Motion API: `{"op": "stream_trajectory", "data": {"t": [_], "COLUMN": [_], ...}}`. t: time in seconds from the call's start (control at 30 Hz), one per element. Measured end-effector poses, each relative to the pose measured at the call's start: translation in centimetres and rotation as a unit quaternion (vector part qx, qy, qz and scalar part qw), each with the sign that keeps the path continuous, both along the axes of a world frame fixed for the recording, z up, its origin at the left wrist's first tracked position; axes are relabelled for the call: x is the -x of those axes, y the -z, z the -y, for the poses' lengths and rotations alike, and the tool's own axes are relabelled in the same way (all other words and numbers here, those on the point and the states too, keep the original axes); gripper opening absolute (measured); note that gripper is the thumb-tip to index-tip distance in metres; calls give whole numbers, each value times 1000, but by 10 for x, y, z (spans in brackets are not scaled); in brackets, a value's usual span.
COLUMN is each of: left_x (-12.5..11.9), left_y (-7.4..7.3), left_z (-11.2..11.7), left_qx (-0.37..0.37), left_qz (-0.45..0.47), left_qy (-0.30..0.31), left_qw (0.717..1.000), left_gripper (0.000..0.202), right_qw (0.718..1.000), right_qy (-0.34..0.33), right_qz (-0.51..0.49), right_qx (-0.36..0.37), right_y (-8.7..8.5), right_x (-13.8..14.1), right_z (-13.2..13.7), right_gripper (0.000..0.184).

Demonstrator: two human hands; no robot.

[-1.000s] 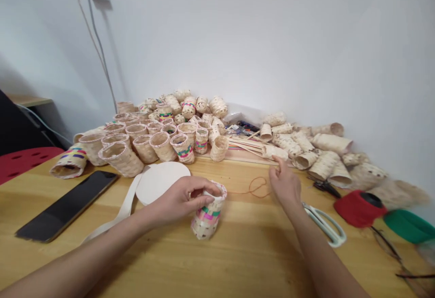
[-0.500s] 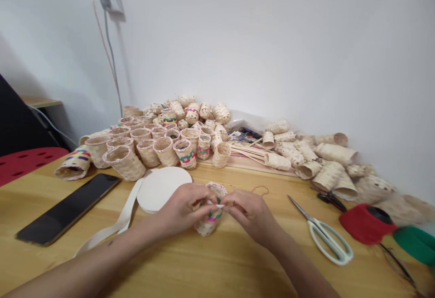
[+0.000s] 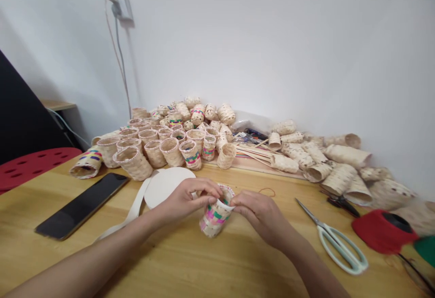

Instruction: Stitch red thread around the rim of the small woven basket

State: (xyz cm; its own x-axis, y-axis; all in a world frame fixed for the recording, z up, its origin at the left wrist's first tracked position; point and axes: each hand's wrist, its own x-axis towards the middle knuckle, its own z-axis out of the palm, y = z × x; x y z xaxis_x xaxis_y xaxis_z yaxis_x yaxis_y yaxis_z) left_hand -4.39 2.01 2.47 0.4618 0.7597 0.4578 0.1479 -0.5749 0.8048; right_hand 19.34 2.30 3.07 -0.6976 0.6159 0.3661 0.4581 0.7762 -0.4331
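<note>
A small woven basket [image 3: 215,220] with pink and green bands stands slightly tilted between my hands at the middle of the table. Red-and-white stitching runs along the far part of its rim, and a white strip [image 3: 222,206] lies over the near part. My left hand [image 3: 199,194] pinches the left side of the rim, thumb outside and fingers at the inner edge. On the right, my right hand [image 3: 255,209] is closed on the rim at the end of the white strip. A roll of white tape [image 3: 168,185] lies flat behind my left hand.
A black phone [image 3: 81,205] lies at left. Woven baskets [image 3: 171,152] crowd the back, with more woven tubes [image 3: 340,178] at right. Scissors [image 3: 335,241] lie open right of my right hand, beside a red thread spool [image 3: 382,231]. A reddish thread [image 3: 268,191] rests behind.
The view has shifted, so everything sits a little further right. My left fingers have moved up and left along the rim, uncovering more of the white strip and the basket's bands.
</note>
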Motion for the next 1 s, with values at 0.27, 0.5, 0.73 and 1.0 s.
{"op": "stream_trajectory", "data": {"t": [0.27, 0.5, 0.73, 1.0], "left_x": [2, 2, 0, -17], "left_y": [0, -5, -4, 1], "left_z": [-1, 1, 3, 13], "left_qx": [13, 53, 29, 5], "left_qz": [-45, -71, -63, -29], "left_qy": [-30, -14, -38, -103], "left_qw": [998, 996, 997, 994], "left_gripper": [15, 18, 16, 12], "right_qw": [997, 994, 991, 987], "right_qy": [37, 52, 54, 73], "right_qz": [-49, -88, -89, -103], "right_qx": [47, 34, 83, 94], "right_y": [-5, 7, 9, 10], "right_x": [5, 10, 15, 20], "right_z": [6, 3, 2, 8], "right_gripper": [20, 16, 14, 17]}}
